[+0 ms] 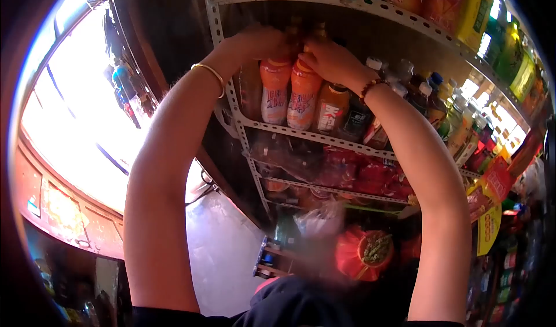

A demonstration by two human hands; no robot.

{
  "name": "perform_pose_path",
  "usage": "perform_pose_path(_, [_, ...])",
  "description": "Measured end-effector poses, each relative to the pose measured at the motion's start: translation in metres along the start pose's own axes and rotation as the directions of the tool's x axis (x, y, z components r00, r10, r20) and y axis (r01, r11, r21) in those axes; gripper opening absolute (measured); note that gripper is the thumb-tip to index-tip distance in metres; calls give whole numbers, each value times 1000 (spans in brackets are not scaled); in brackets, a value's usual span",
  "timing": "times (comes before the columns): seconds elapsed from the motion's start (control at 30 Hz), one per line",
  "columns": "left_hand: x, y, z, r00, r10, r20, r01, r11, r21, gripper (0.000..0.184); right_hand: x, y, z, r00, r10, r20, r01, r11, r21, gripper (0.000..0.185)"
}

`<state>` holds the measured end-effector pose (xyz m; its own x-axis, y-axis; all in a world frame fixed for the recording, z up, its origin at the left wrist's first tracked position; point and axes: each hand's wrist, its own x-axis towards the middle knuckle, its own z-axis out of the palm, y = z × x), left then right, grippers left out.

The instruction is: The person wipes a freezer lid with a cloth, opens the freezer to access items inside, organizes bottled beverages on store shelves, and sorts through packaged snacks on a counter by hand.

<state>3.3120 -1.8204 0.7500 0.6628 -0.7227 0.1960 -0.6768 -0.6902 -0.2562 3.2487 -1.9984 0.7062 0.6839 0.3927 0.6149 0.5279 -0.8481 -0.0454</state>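
**Reaching to the tops of the left orange bottle (274, 92) and right orange bottle (303, 98)**

Standing upright side by side, near the left end of the perforated shelf (324, 137). Curling the right hand (333, 60) partly closed at the right one's top; cannot tell how firmly. Holding the left hand (263, 42) by the left one's top, blurred and shadowed; cannot tell how far open or whether gripping. Just right, showing a K-labelled bottle (332, 110); below, red packets (373, 172); above, more bottles (443, 0).
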Motion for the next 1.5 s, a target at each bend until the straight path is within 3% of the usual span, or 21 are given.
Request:
perform_pose_path(0.1, [0, 4, 0, 991, 24, -134, -28, 999, -30, 33, -2, -1, -6, 998, 13, 65, -12, 1000, -9, 31])
perform_pose_path(0.17, [-12, -1, 3, 910, 247, -332, -228, 969, 96, 32, -18, -1, -7, 925, -258, -281, 185, 948, -260, 30])
perform_pose_path(0.2, [-23, 0, 1, 819, 423, -388, -345, 903, 257, 32, -28, -8, -17, 924, -268, -272, 235, 961, -148, 30])
perform_pose_path(0.23, [-37, 19, -5, 827, 298, -476, -206, 949, 237, 24, -43, -16, -29, 928, -262, -265, 259, 965, -49, 30])
perform_pose_path(0.27, [-50, 25, 0, 640, 370, -673, -275, 929, 249, 24, -71, -24, -33, 940, -190, -283, 217, 974, 65, 30])
perform_pose_path(0.3, [-67, 40, -2, 653, 390, -649, -299, 920, 252, 24, -104, -36, -36, 945, -115, -305, 172, 971, 167, 30])
perform_pose_path(0.37, [-112, 68, 9, 713, 239, -660, -378, 923, -75, 26, -176, -54, -18, 983, 17, -183, 36, 959, 280, 32])
perform_pose_path(0.5, [-208, 108, 151, 859, 126, -496, -328, 880, -345, 15, -321, -85, 59, 989, 147, -16, -132, 925, 358, 27])
perform_pose_path(0.63, [-315, 197, 285, 955, -291, 58, 219, 563, -797, 8, -468, -126, 112, 754, 538, 376, -634, 746, 206, 28])
perform_pose_path(0.73, [-391, 258, 380, 949, -127, 290, 315, 476, -821, 14, -579, -172, 145, 426, 595, 681, -730, 671, -130, 33])
perform_pose_path(0.77, [-378, 279, 332, 889, 39, 456, 269, 763, -588, 14, -614, -188, 152, 384, 533, 754, -710, 693, -128, 34])
perform_pose_path(0.87, [-409, 324, 348, 830, 317, 459, 173, 636, -752, 21, -656, -214, 144, 143, 349, 926, -802, 590, -98, 34])
perform_pose_path(0.93, [-423, 350, 351, 729, 496, 472, 99, 606, -789, 23, -676, -230, 138, 146, 397, 906, -826, 552, -109, 34])
perform_pose_path(1.0, [-449, 359, 380, 681, 635, 363, -97, 571, -815, 24, -701, -254, 139, 314, 677, 666, -923, 381, 49, 27])
perform_pose_path(1.13, [-515, 396, 471, 532, 794, 294, -499, 575, -649, 26, -776, -291, 155, 205, 684, 700, -890, 428, -159, 24])
perform_pose_path(1.2, [-555, 426, 498, 705, 685, 185, -351, 564, -747, 20, -840, -331, 183, 386, 773, 503, -840, 520, -155, 22])
perform_pose_path(1.27, [-619, 460, 534, 816, 554, 164, -244, 588, -771, 20, -851, -381, 168, 210, 770, 602, -851, 447, -275, 27])
perform_pose_path(1.37, [-717, 504, 567, 797, 478, 371, 187, 388, -902, 18, -868, -450, 148, 132, 669, 731, -922, 353, -157, 32])
perform_pose_path(1.4, [-755, 508, 589, 785, 492, 375, 181, 397, -900, 18, -883, -472, 148, 125, 674, 728, -930, 334, -150, 32])
perform_pose_path(1.47, [-819, 501, 641, 636, 728, 256, -294, 536, -792, 16, -916, -502, 157, 132, 637, 760, -958, 279, -68, 33])
perform_pose_path(1.5, [-840, 497, 643, 593, 728, 344, -233, 564, -792, 15, -929, -515, 156, 151, 672, 725, -956, 286, -67, 33])
